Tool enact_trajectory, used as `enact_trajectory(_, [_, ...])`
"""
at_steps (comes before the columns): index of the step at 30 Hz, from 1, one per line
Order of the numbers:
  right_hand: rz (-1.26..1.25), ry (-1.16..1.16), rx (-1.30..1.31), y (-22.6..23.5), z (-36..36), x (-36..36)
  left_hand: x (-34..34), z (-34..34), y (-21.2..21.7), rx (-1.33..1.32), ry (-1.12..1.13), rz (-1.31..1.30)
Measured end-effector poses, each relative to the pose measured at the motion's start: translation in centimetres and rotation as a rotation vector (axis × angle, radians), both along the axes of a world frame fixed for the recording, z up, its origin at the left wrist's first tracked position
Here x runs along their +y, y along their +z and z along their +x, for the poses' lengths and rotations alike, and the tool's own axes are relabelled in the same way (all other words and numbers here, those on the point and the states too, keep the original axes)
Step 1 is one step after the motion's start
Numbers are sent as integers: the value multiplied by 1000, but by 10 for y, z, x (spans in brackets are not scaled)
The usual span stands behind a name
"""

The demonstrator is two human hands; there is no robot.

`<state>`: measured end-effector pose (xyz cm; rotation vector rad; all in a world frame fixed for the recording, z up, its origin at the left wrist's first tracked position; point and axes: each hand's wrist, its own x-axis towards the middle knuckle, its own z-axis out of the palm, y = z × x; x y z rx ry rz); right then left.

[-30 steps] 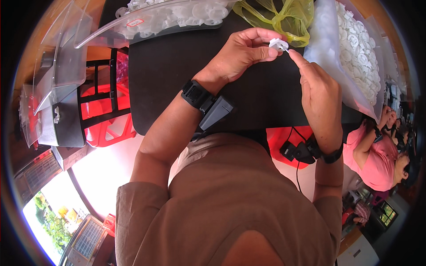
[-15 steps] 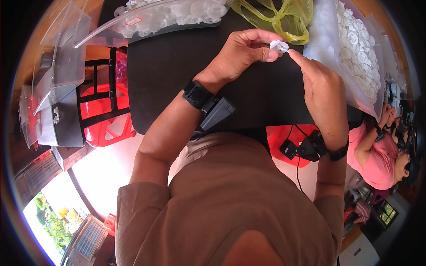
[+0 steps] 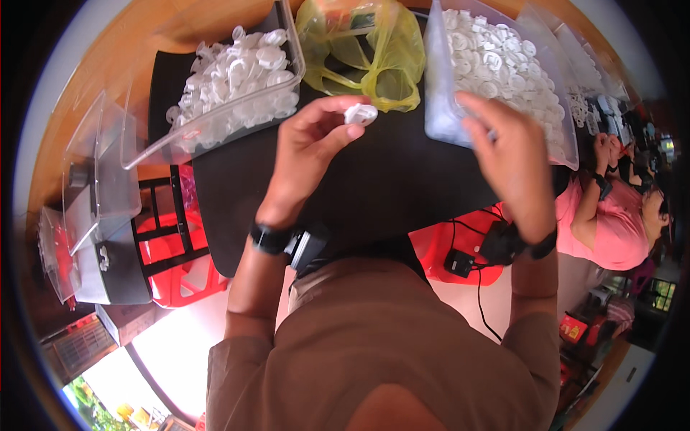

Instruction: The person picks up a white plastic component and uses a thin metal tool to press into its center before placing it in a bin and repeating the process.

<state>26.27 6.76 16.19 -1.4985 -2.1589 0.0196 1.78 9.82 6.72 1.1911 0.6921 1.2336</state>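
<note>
My left hand (image 3: 305, 147) pinches a small white round plastic part (image 3: 361, 113) between thumb and fingers, above the black table (image 3: 345, 179). My right hand (image 3: 510, 158), slightly blurred, hangs over the near left edge of the right translucent bin (image 3: 449, 129). Its index finger and thumb are apart with nothing visible between them; the other fingers are mostly hidden. Many similar white round parts (image 3: 503, 65) fill that bin. To the left, a clear bin (image 3: 215, 133) holds a heap of white plastic parts (image 3: 241, 72).
A yellow plastic bag (image 3: 392, 72) lies between the two bins. Red stools (image 3: 180, 251) stand at the left and under the table. A cable (image 3: 480, 294) hangs by my right wrist. At the far right sits a person in pink (image 3: 611, 223).
My right hand has left the white part and moved over the right bin's edge. My left hand still holds the part. The view has shifted, showing more of both bins.
</note>
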Motion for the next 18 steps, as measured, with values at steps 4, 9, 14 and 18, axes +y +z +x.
enact_trajectory(4, [-70,-198,-83,6,72,47,-3,-28,64,160,300,328])
enact_trajectory(9, [-292,65,-128,-20,68,87,43,-89,73,846,603,486])
enact_trajectory(14, [-485,-6,-84,-24,61,92,29,-76,74,919,659,646])
enact_trajectory(18, [-505,56,-20,-29,71,96,10,-45,74,686,491,565])
